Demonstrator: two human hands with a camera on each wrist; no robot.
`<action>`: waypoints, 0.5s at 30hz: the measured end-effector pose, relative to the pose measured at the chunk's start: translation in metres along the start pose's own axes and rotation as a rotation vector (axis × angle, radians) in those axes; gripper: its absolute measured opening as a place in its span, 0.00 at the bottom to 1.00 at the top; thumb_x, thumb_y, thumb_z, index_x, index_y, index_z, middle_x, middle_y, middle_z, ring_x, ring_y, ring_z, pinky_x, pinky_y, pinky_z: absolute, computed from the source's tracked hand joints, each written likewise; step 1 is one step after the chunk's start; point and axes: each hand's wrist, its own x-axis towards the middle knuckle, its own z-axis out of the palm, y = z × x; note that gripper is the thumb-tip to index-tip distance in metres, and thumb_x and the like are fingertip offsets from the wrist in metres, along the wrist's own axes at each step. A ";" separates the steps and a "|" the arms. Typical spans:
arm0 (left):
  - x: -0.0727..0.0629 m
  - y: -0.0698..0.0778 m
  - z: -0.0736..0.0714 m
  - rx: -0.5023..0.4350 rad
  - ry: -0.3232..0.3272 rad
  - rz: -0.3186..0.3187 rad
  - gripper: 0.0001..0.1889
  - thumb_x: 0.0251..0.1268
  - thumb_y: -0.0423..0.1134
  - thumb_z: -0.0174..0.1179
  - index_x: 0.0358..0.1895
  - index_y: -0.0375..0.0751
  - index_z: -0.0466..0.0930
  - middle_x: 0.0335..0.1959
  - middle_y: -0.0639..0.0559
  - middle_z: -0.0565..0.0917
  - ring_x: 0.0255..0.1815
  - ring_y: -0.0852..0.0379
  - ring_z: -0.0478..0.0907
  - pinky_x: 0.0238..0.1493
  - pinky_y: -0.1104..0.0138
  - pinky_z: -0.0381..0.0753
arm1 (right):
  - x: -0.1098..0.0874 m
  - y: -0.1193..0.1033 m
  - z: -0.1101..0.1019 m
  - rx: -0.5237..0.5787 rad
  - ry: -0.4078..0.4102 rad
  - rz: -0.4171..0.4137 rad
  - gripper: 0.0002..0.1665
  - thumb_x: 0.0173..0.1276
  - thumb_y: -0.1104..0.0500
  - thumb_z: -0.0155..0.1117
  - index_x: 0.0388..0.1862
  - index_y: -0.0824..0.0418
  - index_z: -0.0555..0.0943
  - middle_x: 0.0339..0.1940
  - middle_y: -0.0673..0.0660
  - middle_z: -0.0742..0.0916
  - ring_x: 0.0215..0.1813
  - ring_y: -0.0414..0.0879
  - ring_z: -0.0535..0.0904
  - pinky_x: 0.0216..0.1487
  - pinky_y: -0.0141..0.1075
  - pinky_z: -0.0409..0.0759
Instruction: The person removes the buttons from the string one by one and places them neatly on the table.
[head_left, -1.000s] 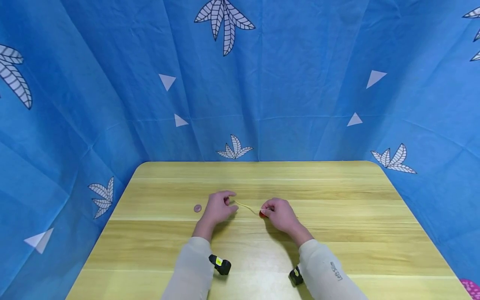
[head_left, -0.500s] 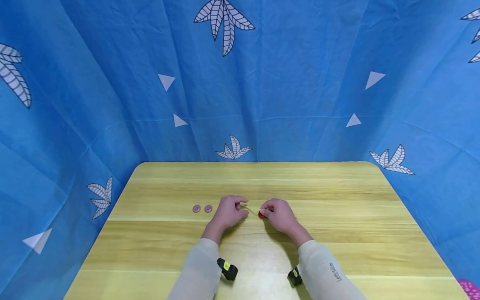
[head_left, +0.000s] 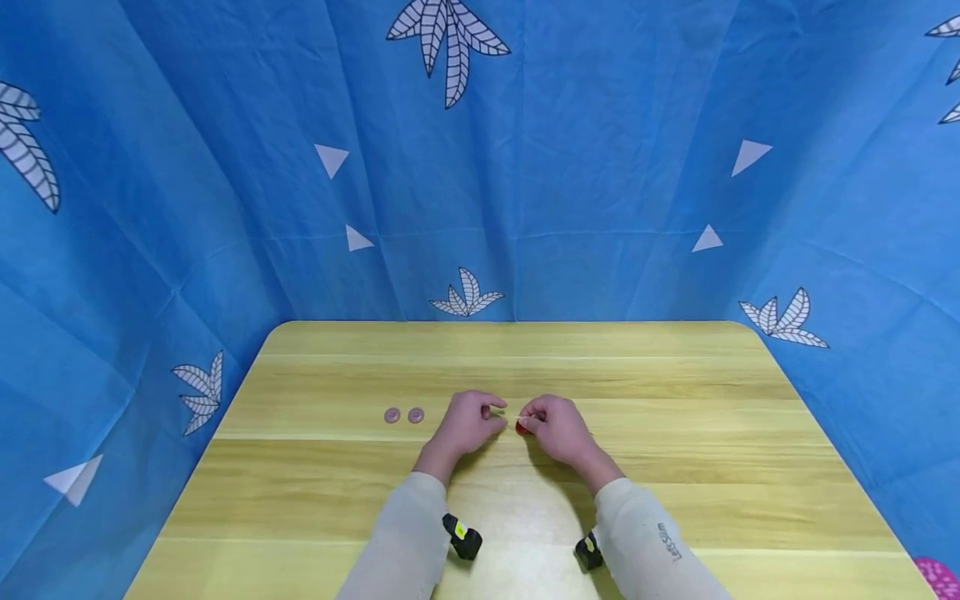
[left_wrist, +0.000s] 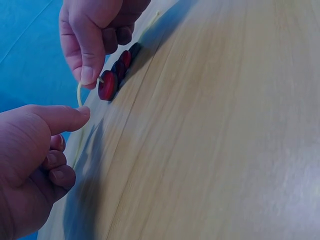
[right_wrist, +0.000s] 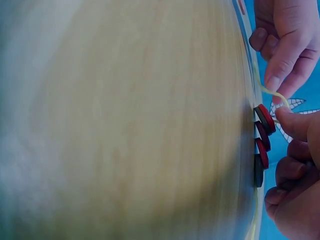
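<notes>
My right hand [head_left: 557,427] pinches a thin yellow string [right_wrist: 274,93] between thumb and forefinger. Several red and dark buttons [right_wrist: 262,152] are threaded on that string and hang in a row just below the fingertips. In the left wrist view the front button [left_wrist: 107,85] sits close under the right thumb, the string coming out of its middle. My left hand [head_left: 467,423] faces the right one, its thumb and forefinger held apart in the head view. The string passes by the left thumb [left_wrist: 75,116], and its other fingers are curled.
Two pinkish-brown buttons [head_left: 416,415] lie side by side on the wooden table [head_left: 645,375], left of the hands. A blue patterned cloth [head_left: 600,167] hangs behind the table. A pink dotted thing [head_left: 936,577] shows at the lower right corner.
My left hand has moved right, closer to the right hand, and uncovered a second button on the table. The length of string between the hands looks shorter. The right hand has stayed put.
</notes>
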 end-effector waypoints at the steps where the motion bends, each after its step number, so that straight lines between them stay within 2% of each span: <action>1: 0.000 0.000 0.001 0.004 -0.002 0.004 0.11 0.62 0.35 0.70 0.48 0.41 0.88 0.18 0.56 0.72 0.19 0.61 0.66 0.29 0.66 0.72 | 0.000 0.000 0.000 -0.002 0.000 0.001 0.09 0.70 0.65 0.66 0.29 0.56 0.86 0.26 0.47 0.86 0.30 0.42 0.77 0.36 0.40 0.75; 8: 0.002 0.005 0.004 0.048 -0.009 0.004 0.07 0.62 0.35 0.70 0.43 0.42 0.89 0.20 0.57 0.74 0.21 0.62 0.68 0.30 0.66 0.72 | 0.001 -0.003 0.000 0.001 -0.006 0.023 0.09 0.70 0.65 0.67 0.28 0.56 0.86 0.27 0.47 0.85 0.30 0.42 0.76 0.37 0.39 0.74; 15: 0.003 0.007 0.006 0.043 -0.020 0.011 0.06 0.61 0.33 0.70 0.41 0.42 0.89 0.19 0.57 0.73 0.20 0.62 0.68 0.29 0.67 0.71 | 0.000 -0.004 -0.001 0.011 0.002 0.022 0.09 0.69 0.65 0.67 0.28 0.57 0.86 0.28 0.48 0.85 0.31 0.43 0.75 0.37 0.40 0.74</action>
